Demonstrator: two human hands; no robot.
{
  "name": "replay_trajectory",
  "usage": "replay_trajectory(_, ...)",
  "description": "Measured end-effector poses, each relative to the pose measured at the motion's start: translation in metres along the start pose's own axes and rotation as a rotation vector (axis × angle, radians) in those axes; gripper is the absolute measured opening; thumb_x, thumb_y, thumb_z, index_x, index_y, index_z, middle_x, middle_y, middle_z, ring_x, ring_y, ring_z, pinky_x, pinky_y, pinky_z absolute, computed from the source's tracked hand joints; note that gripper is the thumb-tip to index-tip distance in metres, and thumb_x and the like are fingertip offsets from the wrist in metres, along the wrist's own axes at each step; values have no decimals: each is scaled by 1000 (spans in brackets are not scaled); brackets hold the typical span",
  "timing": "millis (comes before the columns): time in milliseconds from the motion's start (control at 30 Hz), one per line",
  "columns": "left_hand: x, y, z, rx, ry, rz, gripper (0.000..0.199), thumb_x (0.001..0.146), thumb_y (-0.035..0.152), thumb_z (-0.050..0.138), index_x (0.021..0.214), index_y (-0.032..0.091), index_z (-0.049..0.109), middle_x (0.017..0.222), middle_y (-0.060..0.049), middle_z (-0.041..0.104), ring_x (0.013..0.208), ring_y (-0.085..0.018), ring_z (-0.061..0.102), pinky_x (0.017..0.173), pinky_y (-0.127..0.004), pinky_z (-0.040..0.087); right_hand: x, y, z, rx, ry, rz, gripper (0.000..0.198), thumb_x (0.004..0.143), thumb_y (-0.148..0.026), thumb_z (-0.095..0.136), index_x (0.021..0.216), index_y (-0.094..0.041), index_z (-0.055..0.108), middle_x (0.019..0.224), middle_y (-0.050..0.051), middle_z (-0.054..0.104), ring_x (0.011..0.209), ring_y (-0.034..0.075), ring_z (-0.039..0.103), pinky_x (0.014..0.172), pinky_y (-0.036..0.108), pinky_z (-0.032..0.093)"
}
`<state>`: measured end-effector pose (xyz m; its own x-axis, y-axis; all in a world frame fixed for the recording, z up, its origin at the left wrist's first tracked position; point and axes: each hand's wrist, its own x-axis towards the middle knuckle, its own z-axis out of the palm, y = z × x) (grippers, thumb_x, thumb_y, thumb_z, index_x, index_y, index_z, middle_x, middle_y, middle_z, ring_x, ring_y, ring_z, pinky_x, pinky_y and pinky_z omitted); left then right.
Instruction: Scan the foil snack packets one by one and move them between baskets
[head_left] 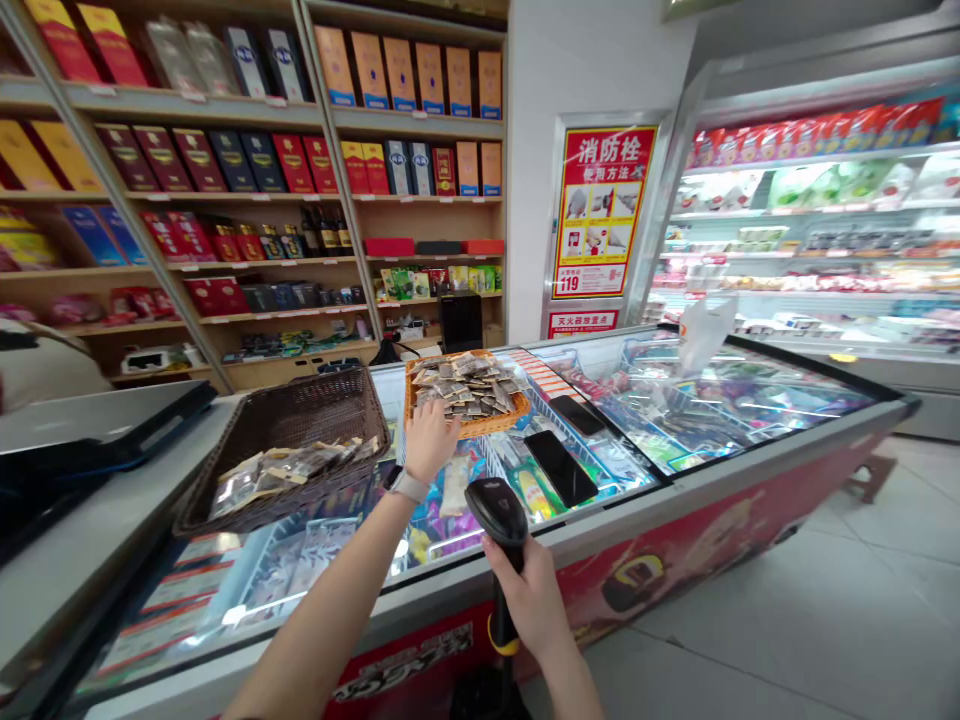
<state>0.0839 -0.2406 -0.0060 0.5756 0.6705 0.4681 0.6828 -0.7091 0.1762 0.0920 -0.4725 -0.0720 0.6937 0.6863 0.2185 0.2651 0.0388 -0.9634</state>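
My left hand [433, 440], with a watch [407, 485] on its wrist, reaches to the near left edge of an orange wicker basket [491, 425]. Its fingers look stretched out and slightly apart at the rim; I see nothing held in them. Small clear packets [469, 385] with dark contents fill that basket. My right hand [534, 595] is wrapped round the handle of a black barcode scanner [496, 510], held upright in front of the freezer. Left of my left hand, a dark brown wicker basket [300, 420] holds more packets [289, 468] along its near side.
Both baskets rest on a glass-topped chest freezer [660, 500]. Two phones [561, 468] lie on its glass, and a clear plastic bag [705, 335] stands farther right. A grey counter [142, 520] runs along the left. Behind are shelves of boxes [247, 160] and a lit refrigerated display [817, 215].
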Motion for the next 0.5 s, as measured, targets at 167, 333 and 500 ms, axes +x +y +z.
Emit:
replay_trajectory(167, 57, 48, 39, -70, -169, -31, 45, 101, 40, 42, 135, 13, 50, 108, -19, 73, 112, -34, 68, 98, -44, 45, 1, 7, -25, -23, 61, 17, 45, 92, -55, 60, 93, -14, 78, 83, 11, 79, 80, 30, 73, 74, 32, 53)
replay_trajectory(333, 85, 60, 59, -271, -238, -200, 38, 95, 30, 51, 129, 13, 57, 117, -25, 70, 116, -37, 66, 95, -47, 49, 2, 8, -36, -34, 29, 53, 43, 94, -53, 60, 95, -14, 78, 82, 10, 79, 81, 30, 74, 75, 31, 53)
replay_trajectory(500, 86, 46, 51, -598, -223, -322, 42, 82, 14, 59, 124, 9, 63, 97, -17, 76, 90, -26, 75, 83, -34, 56, 4, 14, -32, -22, 74, 29, 47, 92, -57, 60, 90, -14, 78, 79, 11, 79, 77, 29, 74, 73, 32, 54)
